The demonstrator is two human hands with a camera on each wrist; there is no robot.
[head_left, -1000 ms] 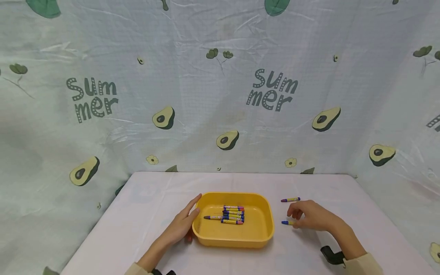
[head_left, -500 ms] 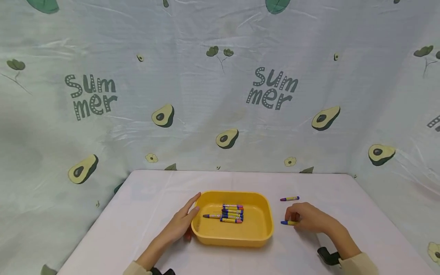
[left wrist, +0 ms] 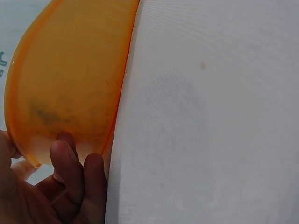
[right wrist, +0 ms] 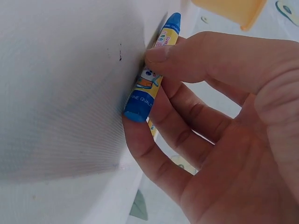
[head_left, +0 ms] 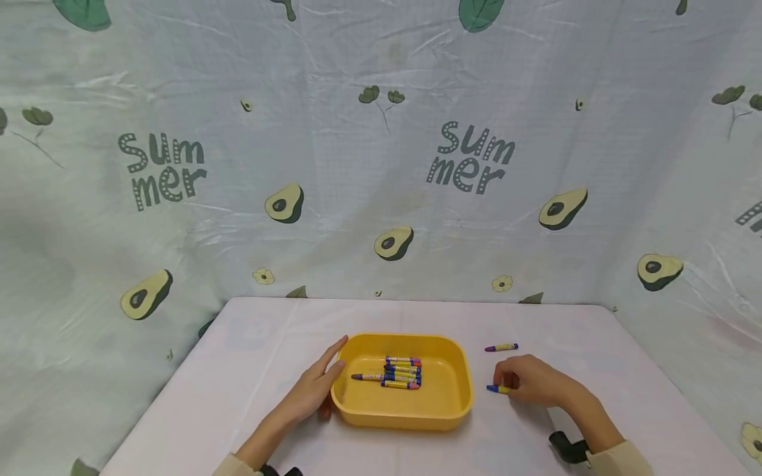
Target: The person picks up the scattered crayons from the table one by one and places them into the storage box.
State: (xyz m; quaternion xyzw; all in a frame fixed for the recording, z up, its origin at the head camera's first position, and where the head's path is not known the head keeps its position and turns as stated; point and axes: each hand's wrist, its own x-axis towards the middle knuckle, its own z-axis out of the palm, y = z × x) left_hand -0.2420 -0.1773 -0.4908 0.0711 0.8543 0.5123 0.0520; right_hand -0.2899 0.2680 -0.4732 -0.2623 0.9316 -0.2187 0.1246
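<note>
My left hand [head_left: 312, 387] grips the left side of a yellow plastic tray [head_left: 405, 421]. In the left wrist view, bent fingers [left wrist: 67, 161] lie against the tray's outer wall [left wrist: 74, 70], near its rim. To the right of the tray, my right hand [head_left: 538, 380] pinches a blue crayon [head_left: 497, 389] with a yellow wrapper. The right wrist view shows the thumb across the blue crayon [right wrist: 145, 84] and fingers behind it, close to the tabletop. Behind this hand lies a purple crayon [head_left: 501, 347] on the table.
Several crayons [head_left: 401, 377] lie bunched in the tray, mostly side by side, one sticking out leftward. A white cloth covers the table [head_left: 268, 330]. A printed sheet [head_left: 333, 152] with avocados hangs behind it.
My right thumb and fingers have closed on the blue crayon, which stays near the same spot. My left hand and the tray hold still; the head view shifts slightly.
</note>
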